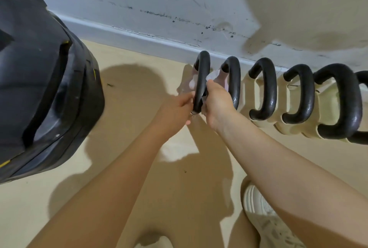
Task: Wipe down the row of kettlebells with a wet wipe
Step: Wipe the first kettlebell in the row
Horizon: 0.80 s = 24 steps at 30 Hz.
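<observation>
A row of kettlebells (264, 96) stands on the floor (139, 148) along the wall (159, 8), w/ black handles pointing up and pale bodies below; the two at the left end look pinkish, the others cream. Both hands work at the leftmost kettlebell (201, 82). The right hand (217, 104) has its grip clamped on the near part of that handle, w/ a white wet wipe (212, 75) bunched between fingers and handle and sticking out above the hand. The left hand (175, 112) is at the lower end of the same handle, fingers curled and pinching there, but exactly what they pinch I cannot tell. A big black bag (39, 80) w/ yellow marks sits well apart at left. A light shoe (258, 204) shows at bottom right.
</observation>
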Each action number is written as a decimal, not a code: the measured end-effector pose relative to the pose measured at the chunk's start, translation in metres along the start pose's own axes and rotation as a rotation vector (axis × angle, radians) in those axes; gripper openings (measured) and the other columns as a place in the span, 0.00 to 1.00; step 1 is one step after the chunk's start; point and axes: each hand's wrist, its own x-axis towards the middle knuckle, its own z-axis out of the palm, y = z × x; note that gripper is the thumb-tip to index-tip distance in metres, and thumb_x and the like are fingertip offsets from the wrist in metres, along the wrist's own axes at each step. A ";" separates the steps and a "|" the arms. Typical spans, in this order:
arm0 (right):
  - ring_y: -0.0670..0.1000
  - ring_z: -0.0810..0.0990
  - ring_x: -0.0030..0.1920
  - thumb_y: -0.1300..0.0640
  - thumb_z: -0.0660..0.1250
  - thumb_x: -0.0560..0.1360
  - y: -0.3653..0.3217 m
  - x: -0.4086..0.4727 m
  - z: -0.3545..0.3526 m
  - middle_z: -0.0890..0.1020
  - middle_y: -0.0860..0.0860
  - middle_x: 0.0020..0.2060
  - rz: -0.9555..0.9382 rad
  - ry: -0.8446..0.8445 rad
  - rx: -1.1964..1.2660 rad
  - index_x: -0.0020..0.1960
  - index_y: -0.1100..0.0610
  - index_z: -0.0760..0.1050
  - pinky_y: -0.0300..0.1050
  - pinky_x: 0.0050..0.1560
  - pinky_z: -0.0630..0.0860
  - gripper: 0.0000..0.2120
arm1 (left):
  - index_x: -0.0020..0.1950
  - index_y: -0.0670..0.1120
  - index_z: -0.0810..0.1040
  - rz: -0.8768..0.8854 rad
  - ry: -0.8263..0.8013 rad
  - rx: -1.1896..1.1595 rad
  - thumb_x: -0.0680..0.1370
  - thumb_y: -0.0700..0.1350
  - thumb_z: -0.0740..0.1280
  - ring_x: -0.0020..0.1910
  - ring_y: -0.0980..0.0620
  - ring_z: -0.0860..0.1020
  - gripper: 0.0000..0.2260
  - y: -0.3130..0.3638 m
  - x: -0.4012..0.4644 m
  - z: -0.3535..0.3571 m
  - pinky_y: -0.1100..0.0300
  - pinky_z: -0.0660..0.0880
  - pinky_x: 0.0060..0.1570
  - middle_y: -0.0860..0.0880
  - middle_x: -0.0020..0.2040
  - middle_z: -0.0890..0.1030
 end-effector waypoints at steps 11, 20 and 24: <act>0.46 0.72 0.53 0.54 0.49 0.82 0.046 -0.025 -0.006 0.73 0.53 0.58 -0.231 -0.118 -0.310 0.65 0.56 0.60 0.17 0.39 0.66 0.13 | 0.53 0.53 0.79 0.104 0.007 0.137 0.75 0.39 0.66 0.45 0.68 0.79 0.11 -0.007 0.011 -0.004 0.76 0.71 0.47 0.53 0.49 0.83; 0.50 0.45 0.76 0.49 0.50 0.80 0.061 -0.025 -0.008 0.41 0.47 0.76 -0.471 -0.222 -0.425 0.74 0.48 0.34 0.52 0.75 0.52 0.30 | 0.54 0.44 0.80 0.141 0.051 0.242 0.75 0.37 0.63 0.44 0.58 0.77 0.11 -0.008 0.010 -0.004 0.76 0.69 0.40 0.49 0.48 0.83; 0.48 0.32 0.74 0.48 0.48 0.79 0.049 -0.013 -0.014 0.36 0.44 0.72 -0.721 -0.189 -0.832 0.75 0.52 0.54 0.51 0.75 0.39 0.25 | 0.50 0.39 0.78 0.139 0.080 0.271 0.75 0.38 0.59 0.40 0.54 0.74 0.10 -0.011 0.011 -0.004 0.69 0.66 0.34 0.40 0.44 0.83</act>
